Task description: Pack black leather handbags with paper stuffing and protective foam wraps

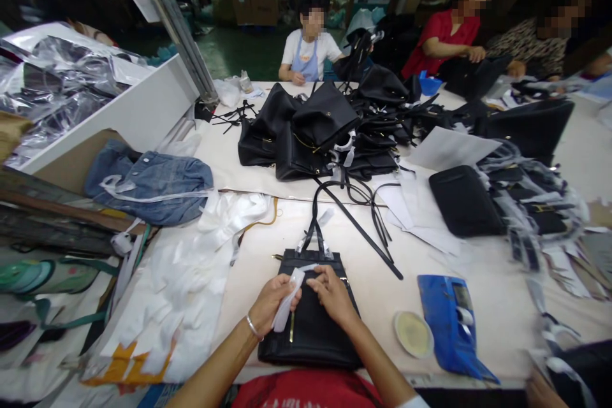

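Note:
A black handbag lies flat before me, its handles pointing away and partly wrapped in clear film. Over its upper part, my left hand grips a folded white strip of thin wrapping material between thumb and fingers. One end of the strip stretches right to the bent fingertips of my right hand, which appear to pinch it. A gold-coloured zip shows on the bag below my left hand. Long black straps lie on the table beyond the handles.
Black bags are heaped across the table. White wrapping pieces and a denim bag lie left. A round tub and a blue pouch sit right. Co-workers, including a person in an apron, are opposite.

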`<state>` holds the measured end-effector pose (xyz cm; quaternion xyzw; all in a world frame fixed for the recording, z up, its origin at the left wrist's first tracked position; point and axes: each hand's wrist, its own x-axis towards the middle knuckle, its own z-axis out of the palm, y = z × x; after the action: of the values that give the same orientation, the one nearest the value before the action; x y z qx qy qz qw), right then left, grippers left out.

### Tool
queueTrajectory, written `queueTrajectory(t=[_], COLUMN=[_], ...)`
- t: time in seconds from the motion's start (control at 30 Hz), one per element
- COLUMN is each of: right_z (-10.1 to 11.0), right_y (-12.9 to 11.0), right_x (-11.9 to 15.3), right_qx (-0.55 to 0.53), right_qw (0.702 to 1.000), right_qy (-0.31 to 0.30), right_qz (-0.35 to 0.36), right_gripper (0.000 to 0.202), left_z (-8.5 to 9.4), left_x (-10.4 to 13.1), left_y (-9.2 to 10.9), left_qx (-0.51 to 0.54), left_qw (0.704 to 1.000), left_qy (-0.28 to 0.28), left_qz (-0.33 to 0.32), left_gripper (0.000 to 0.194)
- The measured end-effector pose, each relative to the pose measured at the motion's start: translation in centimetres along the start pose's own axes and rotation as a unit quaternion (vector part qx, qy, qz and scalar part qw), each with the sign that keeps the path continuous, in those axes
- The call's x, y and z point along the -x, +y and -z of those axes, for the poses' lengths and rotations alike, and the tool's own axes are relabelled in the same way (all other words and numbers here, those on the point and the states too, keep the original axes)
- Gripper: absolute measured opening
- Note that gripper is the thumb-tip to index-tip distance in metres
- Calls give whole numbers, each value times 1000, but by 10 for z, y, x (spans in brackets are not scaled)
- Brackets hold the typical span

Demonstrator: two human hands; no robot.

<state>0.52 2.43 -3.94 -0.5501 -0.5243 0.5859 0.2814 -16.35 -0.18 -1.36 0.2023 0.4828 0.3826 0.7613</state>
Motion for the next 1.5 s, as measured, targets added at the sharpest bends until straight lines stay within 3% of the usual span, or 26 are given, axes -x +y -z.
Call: queueTrajectory(t=[0.07, 0.17, 0.27, 0.33, 0.43, 0.53, 0.63, 0.87, 1.0, 1.17, 1.37, 1.43, 1.5], right_z=[-1, -7, -12, -15, -25, -41, -57, -81, -91, -100, -83, -62, -25], right_y=[-9, -18, -20, -17, -11, -2, 7, -3, -14, -15, -17, -21, -19], right_x=[-1, -9, -17, -19, -11, 8, 32, 57, 57, 61, 89, 104, 120], right_qx=[43, 117, 138, 122, 45, -58, -63, 115, 236, 368, 453, 441, 421], right_qw=[998, 986, 980, 984, 998, 998, 997, 989, 962, 918, 875, 876, 881], right_qy=[-1, -57, -80, -64, -17, 35, 38, 95, 131, 125, 61, 54, 93], right_qz=[37, 100, 115, 109, 45, -15, -8, 21, 28, 72, 157, 185, 197], right_gripper=[32, 20, 18, 21, 29, 43, 41, 25, 25, 33, 71, 74, 62], left_z=[-2, -4, 0, 5, 15, 20, 21, 17, 17, 18, 22, 23, 23], left_x=[-2, -4, 2, 12, 28, 37, 38, 43, 42, 38, 30, 27, 27], left_y=[-6, -14, -15, -12, -7, -6, -8, -13, -18, -21, -32, -34, -35], left_qx=[-74, -139, -137, -120, -95, -72, -62, -58, -79, -85, -72, -83, -97], left_qw=[996, 986, 988, 992, 995, 997, 998, 997, 993, 993, 993, 990, 986], left_qy=[25, 54, 55, 28, -12, -13, -9, -6, 37, 57, 93, 110, 133], left_qz=[-32, -70, -51, -14, 13, 1, -15, -56, -81, -62, -15, -6, -2], left_gripper=[30, 33, 40, 44, 44, 43, 43, 39, 37, 33, 28, 33, 40])
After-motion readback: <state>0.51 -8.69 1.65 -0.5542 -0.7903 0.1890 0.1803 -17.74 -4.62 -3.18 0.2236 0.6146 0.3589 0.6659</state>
